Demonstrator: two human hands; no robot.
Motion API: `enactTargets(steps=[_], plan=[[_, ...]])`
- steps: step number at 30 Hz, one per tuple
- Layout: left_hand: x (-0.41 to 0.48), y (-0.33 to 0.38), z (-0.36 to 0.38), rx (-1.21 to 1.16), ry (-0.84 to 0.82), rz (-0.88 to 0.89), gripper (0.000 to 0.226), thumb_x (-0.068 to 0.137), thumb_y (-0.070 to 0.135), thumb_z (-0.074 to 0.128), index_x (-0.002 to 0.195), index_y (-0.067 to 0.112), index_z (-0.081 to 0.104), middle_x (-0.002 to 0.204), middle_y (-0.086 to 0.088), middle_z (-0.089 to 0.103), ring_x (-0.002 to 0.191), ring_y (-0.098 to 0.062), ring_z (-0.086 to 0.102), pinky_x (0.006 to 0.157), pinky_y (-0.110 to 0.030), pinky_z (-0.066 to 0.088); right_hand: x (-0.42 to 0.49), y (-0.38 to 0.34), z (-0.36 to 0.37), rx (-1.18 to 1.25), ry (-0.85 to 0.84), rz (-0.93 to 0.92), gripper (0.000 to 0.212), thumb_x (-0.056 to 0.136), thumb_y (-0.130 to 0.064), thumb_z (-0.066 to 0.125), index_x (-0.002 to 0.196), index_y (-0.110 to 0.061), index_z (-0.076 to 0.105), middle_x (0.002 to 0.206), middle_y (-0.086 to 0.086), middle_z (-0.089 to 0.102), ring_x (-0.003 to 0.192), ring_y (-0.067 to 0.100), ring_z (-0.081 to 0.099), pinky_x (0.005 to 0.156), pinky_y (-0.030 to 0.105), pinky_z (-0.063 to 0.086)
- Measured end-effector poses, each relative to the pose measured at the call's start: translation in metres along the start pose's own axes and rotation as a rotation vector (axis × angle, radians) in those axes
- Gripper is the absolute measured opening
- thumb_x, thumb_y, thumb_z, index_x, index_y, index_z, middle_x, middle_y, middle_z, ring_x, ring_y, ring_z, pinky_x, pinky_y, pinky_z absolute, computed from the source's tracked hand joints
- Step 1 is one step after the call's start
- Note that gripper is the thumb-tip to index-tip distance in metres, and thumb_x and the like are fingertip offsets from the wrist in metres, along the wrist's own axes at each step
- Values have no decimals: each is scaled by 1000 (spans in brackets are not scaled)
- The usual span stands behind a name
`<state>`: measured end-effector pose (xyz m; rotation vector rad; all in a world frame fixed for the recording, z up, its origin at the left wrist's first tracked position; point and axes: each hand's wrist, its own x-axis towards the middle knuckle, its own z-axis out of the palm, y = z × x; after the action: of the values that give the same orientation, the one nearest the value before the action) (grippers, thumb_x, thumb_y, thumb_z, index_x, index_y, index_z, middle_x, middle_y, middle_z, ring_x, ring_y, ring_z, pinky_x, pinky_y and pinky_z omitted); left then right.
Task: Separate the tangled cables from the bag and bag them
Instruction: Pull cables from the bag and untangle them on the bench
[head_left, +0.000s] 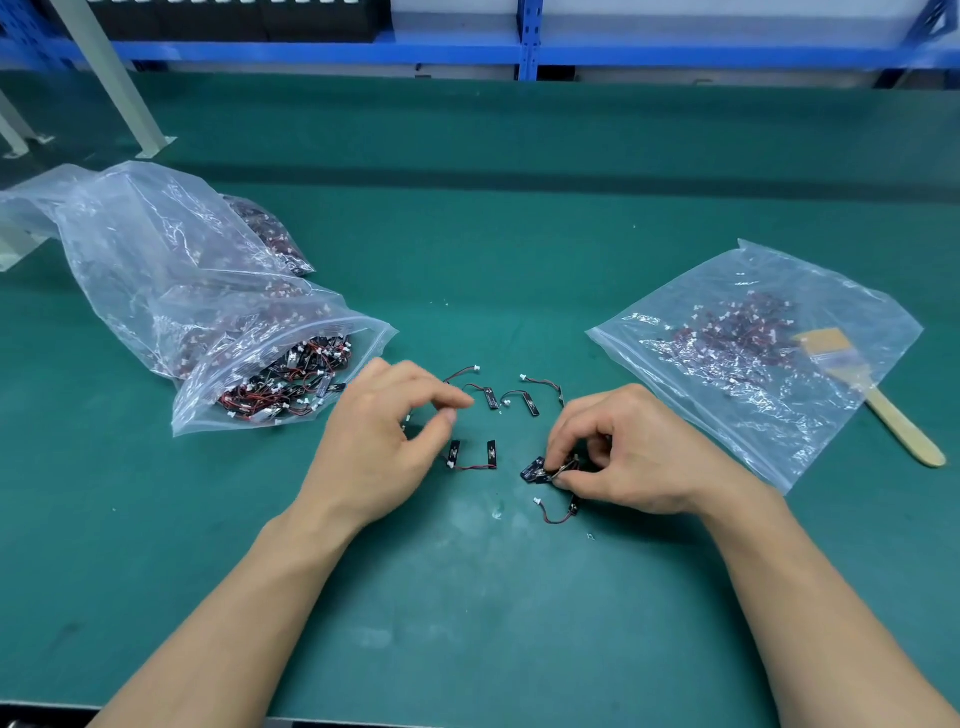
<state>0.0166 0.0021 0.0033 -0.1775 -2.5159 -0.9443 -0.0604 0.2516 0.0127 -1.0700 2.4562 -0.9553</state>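
Observation:
An open clear bag full of tangled red-and-black cables with small black boards lies at the left, its mouth facing the middle. Several separated cables lie loose on the green mat between my hands. My right hand pinches a small bunch of cables just above the mat. Another cable lies below it. My left hand hovers with thumb and forefinger nearly touching; whether it holds a thin wire is unclear. A second clear bag at the right holds sorted cables.
A larger clear bag with more cable packs lies behind the left bag. A wooden-handled brush rests partly under the right bag's edge. Blue shelving runs along the far side of the green mat.

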Motion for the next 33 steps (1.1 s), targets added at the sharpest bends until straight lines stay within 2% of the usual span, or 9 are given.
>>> enactTargets(steps=[4,11,17,21,25,27,30,31,33], plan=[[2,-1,-5,-33,92,-91,20,88,7,69,93,25,76,90,18,66,87,2,48,78,-13,34,-1,-1,0,-2,-1,-7,16,74,-13,81,76,-28,78,85,-16,70,56,10,52,56,17,41],[4,-3,-8,-37,132,-151,24,90,11,66,92,34,72,80,37,54,77,-7,46,69,-11,33,-1,2,-1,15,0,2,15,74,-13,81,75,-28,77,85,-16,71,54,11,50,55,24,45],[6,-11,-9,-73,184,-227,29,92,8,65,95,37,70,74,35,54,68,-8,43,68,-13,33,-1,3,-2,26,-5,3,16,73,-12,81,73,-27,77,85,-17,71,55,11,51,56,26,46],[7,-16,-10,-146,205,-288,36,93,8,63,93,43,67,73,24,62,67,-16,46,69,-23,37,-1,3,-2,28,-7,2,18,73,-11,80,71,-29,75,86,-16,71,54,11,50,55,23,45],[7,-17,-10,-145,214,-300,31,93,9,64,94,40,68,72,22,61,62,-10,40,67,-24,36,-2,3,-3,25,-7,0,19,72,-13,80,70,-30,74,85,-15,71,53,11,49,55,22,43],[6,-14,-10,-108,202,-293,29,93,10,65,96,38,68,70,29,57,62,-8,40,65,-17,34,-2,3,-4,25,-5,3,17,72,-13,80,70,-29,74,85,-15,71,53,11,49,55,23,44],[4,-4,-8,-6,144,-194,22,91,10,68,96,31,70,78,34,59,74,0,46,71,-9,33,-3,3,-4,28,-5,7,18,72,-12,80,70,-29,75,86,-16,71,53,10,49,54,22,44],[4,0,-7,25,105,-130,18,91,11,69,95,28,71,81,30,62,79,2,47,74,-10,34,-3,3,-4,26,-4,8,18,72,-11,80,70,-28,75,86,-16,72,53,10,50,54,22,44],[3,10,-3,74,-7,16,9,88,19,69,92,25,73,85,21,65,83,-3,47,79,-22,39,-3,3,-4,16,-2,3,18,72,-10,80,71,-28,76,86,-17,72,54,11,50,55,24,46]])
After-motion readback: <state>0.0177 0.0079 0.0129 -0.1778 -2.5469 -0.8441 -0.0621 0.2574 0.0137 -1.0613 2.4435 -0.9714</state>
